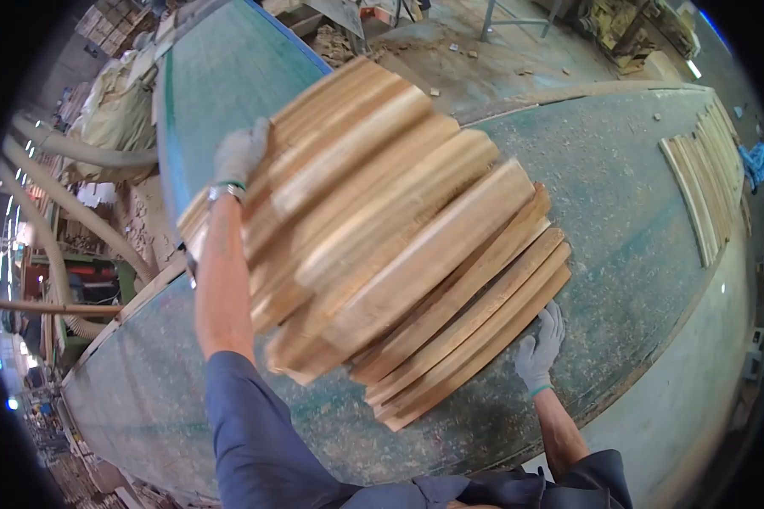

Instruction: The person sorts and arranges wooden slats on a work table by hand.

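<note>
A wide row of pale brown wooden boards (433, 263) lies side by side and slanted in front of me, their left parts smeared by motion. My left hand (242, 155), in a grey glove, grips the row at its far left side; its fingertips are partly hidden and blurred. At the near right corner, my right hand (541, 349), gloved too, rests its outstretched fingers against the outermost board, thumb apart. The boards sit unevenly, some ends jutting past others.
Under the boards spreads a worn green table (603, 195) dusted with wood chips. A green conveyor belt (229, 76) runs away at the upper left. More boards (703, 182) lie at the far right, near a person in blue (754, 164). Thick hoses (81, 208) hang on the left.
</note>
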A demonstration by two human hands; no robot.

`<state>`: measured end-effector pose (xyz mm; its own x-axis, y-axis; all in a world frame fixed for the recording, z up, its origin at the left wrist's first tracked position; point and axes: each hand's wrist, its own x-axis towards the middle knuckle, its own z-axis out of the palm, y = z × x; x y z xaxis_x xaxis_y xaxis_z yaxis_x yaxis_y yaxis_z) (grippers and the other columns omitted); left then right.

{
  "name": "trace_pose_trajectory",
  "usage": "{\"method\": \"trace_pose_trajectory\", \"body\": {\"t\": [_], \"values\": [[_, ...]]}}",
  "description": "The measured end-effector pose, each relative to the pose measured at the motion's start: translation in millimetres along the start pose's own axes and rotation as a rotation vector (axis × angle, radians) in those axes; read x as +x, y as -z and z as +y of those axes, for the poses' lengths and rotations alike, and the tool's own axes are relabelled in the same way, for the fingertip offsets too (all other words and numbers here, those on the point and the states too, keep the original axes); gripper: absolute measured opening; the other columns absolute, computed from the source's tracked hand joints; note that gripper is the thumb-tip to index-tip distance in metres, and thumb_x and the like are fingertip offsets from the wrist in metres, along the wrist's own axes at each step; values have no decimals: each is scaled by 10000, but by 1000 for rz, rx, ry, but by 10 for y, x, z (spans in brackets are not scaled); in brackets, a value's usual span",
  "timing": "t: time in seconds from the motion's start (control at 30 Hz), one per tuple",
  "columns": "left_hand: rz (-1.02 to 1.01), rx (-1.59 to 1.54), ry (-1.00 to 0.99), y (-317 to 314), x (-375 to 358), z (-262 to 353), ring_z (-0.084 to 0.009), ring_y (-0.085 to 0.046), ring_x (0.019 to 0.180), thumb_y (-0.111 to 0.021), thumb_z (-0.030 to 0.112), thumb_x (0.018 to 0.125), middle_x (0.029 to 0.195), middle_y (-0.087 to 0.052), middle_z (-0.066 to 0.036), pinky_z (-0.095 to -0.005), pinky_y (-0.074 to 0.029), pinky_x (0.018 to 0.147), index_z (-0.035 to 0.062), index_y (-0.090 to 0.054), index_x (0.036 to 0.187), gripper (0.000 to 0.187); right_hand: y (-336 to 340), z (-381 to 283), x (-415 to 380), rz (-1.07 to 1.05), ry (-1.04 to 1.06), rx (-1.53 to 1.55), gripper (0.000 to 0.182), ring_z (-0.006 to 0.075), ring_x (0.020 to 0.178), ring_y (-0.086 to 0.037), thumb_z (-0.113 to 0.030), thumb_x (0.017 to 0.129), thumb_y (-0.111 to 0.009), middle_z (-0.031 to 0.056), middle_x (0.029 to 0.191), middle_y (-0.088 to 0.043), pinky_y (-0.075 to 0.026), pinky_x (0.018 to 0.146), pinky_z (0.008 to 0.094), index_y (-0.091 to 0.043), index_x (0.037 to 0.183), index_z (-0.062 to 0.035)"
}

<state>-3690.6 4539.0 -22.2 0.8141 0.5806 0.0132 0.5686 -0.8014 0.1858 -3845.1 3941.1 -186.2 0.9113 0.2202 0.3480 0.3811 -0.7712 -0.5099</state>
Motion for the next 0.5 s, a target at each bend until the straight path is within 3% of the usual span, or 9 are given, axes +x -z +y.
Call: {"method": "trace_pose_trajectory", "body": {"t": [0.1, 0.17, 0.27, 0.37, 0.4, 0.5], "values": [[-49, 71, -85, -306, -811, 155, -437, -616, 1102, -262, 582, 977, 1154, -659, -249, -495, -460, 992, 47, -721, 1078, 711, -53, 42, -30, 144, 17, 159, 702, 445, 1346, -400, -548, 1008, -360, 248, 1447, -449, -265, 1135, 494, -417, 1425, 14], [-55, -95, -46, -677, -1387, 169, -433, -624, 1084, -232, 590, 984, 1148, -668, -231, -503, -459, 991, 50, -702, 1115, 728, -39, 20, -7, 169, -78, 382, 717, 397, 1405, -330, -541, 1023, -343, 230, 1511, -364, -237, 1165, 454, -343, 1472, 18], [-176, -74, 8, -811, -2008, 242, -424, -612, 1121, -216, 600, 978, 1179, -651, -246, -483, -445, 1013, 14, -717, 1077, 777, 133, 74, -138, 154, -286, 655, 728, 308, 1491, -201, -497, 1047, -345, 202, 1610, -199, -179, 1209, 382, -208, 1541, 21], [-198, -56, 53, -785, -2481, 419, -442, -614, 1111, -209, 596, 977, 1162, -652, -269, -468, -440, 1024, -8, -719, 1068, 796, 451, -89, -495, 80, -364, 630, 787, 363, 1495, -169, -491, 1008, -465, 241, 1601, -194, -157, 1213, 448, -194, 1544, 18], [-213, -100, 60, -768, -2725, 497, -439, -613, 1119, -211, 614, 974, 1162, -651, -275, -469, -438, 1026, -6, -715, 1084, 806, 510, -49, -686, -19, -370, 389, 849, 441, 1470, -183, -498, 955, -557, 266, 1591, -201, -169, 1204, 487, -200, 1550, -9], [-344, -114, 50, -769, -3203, 653, -434, -608, 1135, -225, 682, 950, 1166, -647, -287, -467, -434, 1028, 5, -707, 1123, 848, 757, -10, -905, -133, -375, -91, 936, 519, 1430, -203, -512, 876, -656, 287, 1582, -201, -208, 1181, 523, -216, 1552, -38]]}}
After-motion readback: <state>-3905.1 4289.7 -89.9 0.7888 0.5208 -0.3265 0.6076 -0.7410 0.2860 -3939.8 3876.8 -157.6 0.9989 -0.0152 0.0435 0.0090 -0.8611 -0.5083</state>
